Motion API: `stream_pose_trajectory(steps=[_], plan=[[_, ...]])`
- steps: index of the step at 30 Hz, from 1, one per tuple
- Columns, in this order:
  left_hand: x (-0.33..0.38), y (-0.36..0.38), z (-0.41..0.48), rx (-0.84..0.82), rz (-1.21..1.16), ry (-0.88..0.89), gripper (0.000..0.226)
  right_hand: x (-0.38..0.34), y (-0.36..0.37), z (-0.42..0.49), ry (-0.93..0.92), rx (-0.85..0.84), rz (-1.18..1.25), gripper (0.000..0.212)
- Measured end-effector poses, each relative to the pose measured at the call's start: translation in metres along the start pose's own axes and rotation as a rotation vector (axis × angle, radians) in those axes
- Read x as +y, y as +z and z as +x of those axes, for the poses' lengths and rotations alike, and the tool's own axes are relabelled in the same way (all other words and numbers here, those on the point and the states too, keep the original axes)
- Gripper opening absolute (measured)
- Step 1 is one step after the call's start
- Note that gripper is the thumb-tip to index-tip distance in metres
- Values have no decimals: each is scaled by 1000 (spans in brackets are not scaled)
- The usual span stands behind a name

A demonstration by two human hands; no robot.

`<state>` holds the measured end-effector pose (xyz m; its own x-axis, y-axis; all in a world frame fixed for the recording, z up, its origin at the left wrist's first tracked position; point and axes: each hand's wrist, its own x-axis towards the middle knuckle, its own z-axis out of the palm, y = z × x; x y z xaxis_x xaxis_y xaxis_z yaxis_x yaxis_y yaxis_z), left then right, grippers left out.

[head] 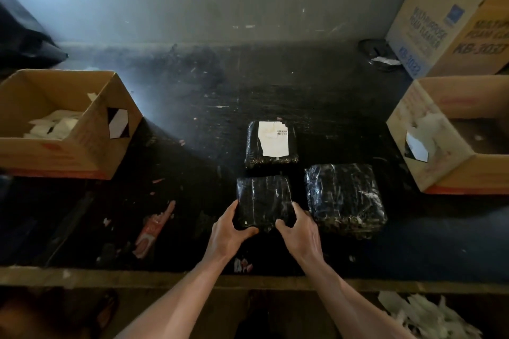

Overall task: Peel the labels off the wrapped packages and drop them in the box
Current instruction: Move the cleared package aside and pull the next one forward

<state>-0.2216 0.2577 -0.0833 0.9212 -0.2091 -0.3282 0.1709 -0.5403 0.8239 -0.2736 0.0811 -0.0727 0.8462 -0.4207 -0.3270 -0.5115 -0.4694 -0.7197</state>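
Gripping the bare package (263, 198) just in front of the labelled package (271, 143), with left hand (230, 224) and right hand (300, 228) curled round its near corners. No label showing on top, nor on the third package (344, 195) front-right of the labelled one. Left to peel: one white label (273, 142). Peeled labels (55, 125) already in the box (91, 146) far left.

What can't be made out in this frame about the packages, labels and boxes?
Head view: print on the label of the far package: too small and blurred.
Held package: underside faces down; left hand and right hand cover its near corners, so any label there is hidden.
Right box: inside cut off by the right edge.
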Motion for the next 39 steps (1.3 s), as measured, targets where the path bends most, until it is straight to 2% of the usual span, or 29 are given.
stream_pose_trajectory(steps=[6, 12, 14, 18, 31, 36, 39], plan=[[-5, 9, -9, -5, -23, -14, 85, 12, 11, -7, 9, -23, -18, 74], [-2, 5, 4, -40, 17, -10, 84, 10, 13, -3, -66, 38, -35, 75], [1, 1, 8, 3, 40, -21, 89, 6, 12, -1, -107, 40, -31, 74], [10, -9, 23, 56, -2, -10, 83, -7, 8, 13, -151, 45, -19, 72], [69, -49, 138, 98, 11, 59, 79, -82, -45, 143, -158, 161, -42, 64], [78, -46, 181, 37, 101, 32, 83, -96, -51, 187, -134, 153, -74, 64], [76, -34, 196, -47, 213, 77, 83, -100, -47, 207, -123, 130, -145, 59]])
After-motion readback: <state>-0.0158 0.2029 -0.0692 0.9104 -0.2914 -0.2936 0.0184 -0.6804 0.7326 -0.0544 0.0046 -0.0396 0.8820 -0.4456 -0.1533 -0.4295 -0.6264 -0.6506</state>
